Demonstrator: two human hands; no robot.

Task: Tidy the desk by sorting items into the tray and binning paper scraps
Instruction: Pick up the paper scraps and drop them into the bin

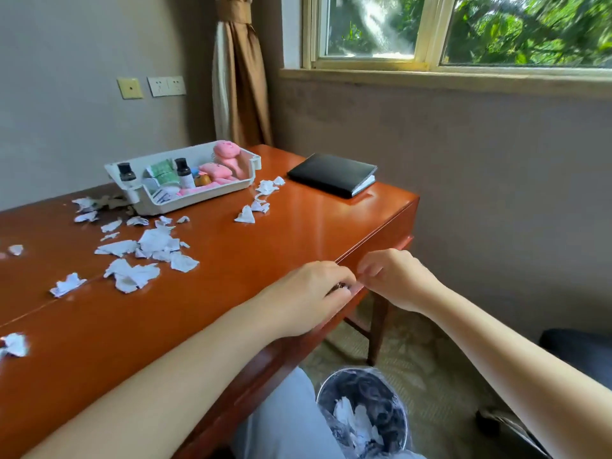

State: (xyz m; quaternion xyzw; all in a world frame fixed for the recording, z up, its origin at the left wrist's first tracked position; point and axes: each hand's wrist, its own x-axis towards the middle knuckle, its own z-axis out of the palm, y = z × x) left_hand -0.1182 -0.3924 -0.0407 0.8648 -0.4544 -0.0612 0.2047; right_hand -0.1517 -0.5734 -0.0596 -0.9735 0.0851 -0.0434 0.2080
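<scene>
White paper scraps (150, 246) litter the desk (298, 220), well left of both hands. Left hand (311, 293) fingers curl around something small and dark; right hand (394, 276) fingers pinch together at the desk edge.

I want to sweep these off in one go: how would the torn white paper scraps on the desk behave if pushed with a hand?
The paper scraps look thin and crumpled, so probably very light and floppy. On the glossy desk they should slide easily, though some may scatter or slip under the hand. Likely no breakage risk.
</scene>
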